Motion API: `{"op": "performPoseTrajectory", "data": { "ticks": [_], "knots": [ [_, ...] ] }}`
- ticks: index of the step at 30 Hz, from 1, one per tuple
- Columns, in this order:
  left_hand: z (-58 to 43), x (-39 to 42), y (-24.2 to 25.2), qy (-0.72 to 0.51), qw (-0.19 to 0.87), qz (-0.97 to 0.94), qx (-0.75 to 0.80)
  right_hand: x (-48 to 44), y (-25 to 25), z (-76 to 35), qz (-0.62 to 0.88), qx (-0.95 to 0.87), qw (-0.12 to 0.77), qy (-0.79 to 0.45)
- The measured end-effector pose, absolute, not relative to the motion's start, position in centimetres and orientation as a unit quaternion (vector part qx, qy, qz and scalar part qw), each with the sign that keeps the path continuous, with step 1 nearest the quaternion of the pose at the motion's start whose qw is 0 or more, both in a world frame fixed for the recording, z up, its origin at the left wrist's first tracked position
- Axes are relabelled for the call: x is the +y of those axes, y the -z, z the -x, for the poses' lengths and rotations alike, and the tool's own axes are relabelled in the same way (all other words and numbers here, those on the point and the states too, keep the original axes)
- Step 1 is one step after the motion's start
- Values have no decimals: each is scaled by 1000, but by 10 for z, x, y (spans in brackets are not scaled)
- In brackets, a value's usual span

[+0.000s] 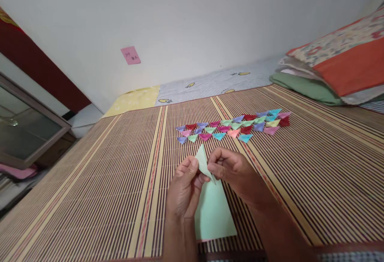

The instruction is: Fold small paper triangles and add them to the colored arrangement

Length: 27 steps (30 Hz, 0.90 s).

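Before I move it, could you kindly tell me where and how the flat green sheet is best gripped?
I'd pinch the sheet at its near right corner, coming in low from the near side: it lies flat on the mat and that corner is uncovered, while the left forearm crowds its left edge. A pink edge shows beneath, so perhaps lift gently.
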<state>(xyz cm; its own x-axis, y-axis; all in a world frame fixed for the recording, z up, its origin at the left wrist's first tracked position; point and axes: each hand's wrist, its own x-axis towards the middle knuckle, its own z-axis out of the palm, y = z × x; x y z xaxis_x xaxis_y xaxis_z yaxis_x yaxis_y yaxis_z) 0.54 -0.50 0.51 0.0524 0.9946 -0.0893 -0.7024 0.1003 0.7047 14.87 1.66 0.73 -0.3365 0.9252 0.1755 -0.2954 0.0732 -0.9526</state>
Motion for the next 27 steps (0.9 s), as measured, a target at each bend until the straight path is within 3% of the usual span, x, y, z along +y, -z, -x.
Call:
{"op": "performPoseTrajectory", "data": {
  "ticks": [27],
  "knots": [
    [-9, -4, -7, -633, 674, -237, 298, 15, -7, -151, 304, -571, 507, -570]
  ]
}}
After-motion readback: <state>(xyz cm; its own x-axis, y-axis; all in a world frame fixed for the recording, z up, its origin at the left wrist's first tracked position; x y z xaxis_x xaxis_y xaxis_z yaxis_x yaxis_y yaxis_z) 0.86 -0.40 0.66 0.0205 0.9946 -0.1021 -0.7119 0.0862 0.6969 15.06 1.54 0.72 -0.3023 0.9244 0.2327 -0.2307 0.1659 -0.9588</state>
